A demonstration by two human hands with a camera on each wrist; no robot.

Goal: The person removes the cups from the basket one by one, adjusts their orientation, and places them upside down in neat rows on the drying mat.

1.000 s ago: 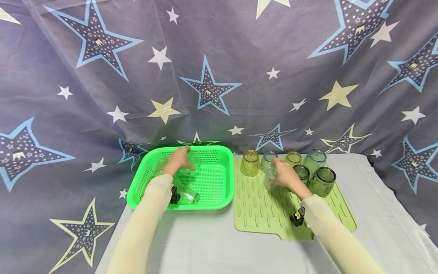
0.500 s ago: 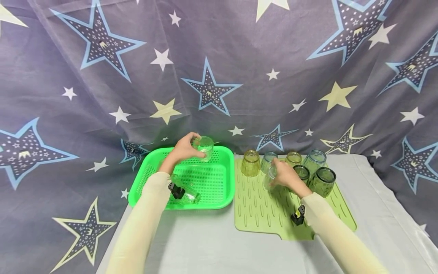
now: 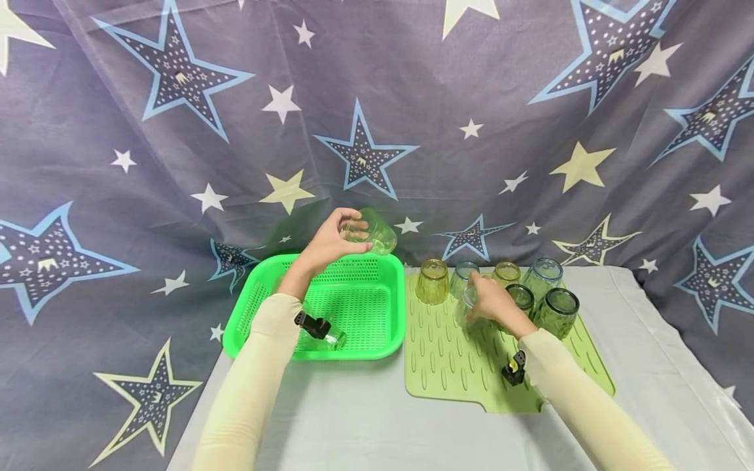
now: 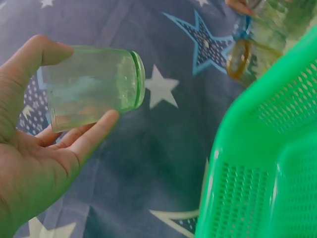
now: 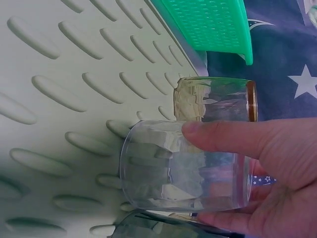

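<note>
Above the back rim of the green basket [image 3: 405,307], my left hand [image 3: 331,243] grips a clear glass [image 3: 377,232], tilted on its side. In the left wrist view the thumb lies on top of this glass [image 4: 94,84] and the fingers underneath. My right hand [image 3: 491,301] holds a second clear glass [image 5: 183,168] on the green drying mat [image 3: 442,366]. In the right wrist view its rim meets the mat, with thumb and fingers around its sides. A yellow glass [image 3: 432,282] stands beside it on the mat.
Behind and right of my right hand stand blue glasses [image 3: 543,278], another yellow one [image 3: 506,271] and dark greenish ones [image 3: 556,313]. A clear glass [image 3: 336,340] lies in the basket, partly behind my left wrist. A star-patterned curtain [image 3: 377,65] hangs behind the table.
My left hand has lifted the clear glass up out of the basket and moved right, tilting it sideways. The right hand has stayed at its glass on the mat.
</note>
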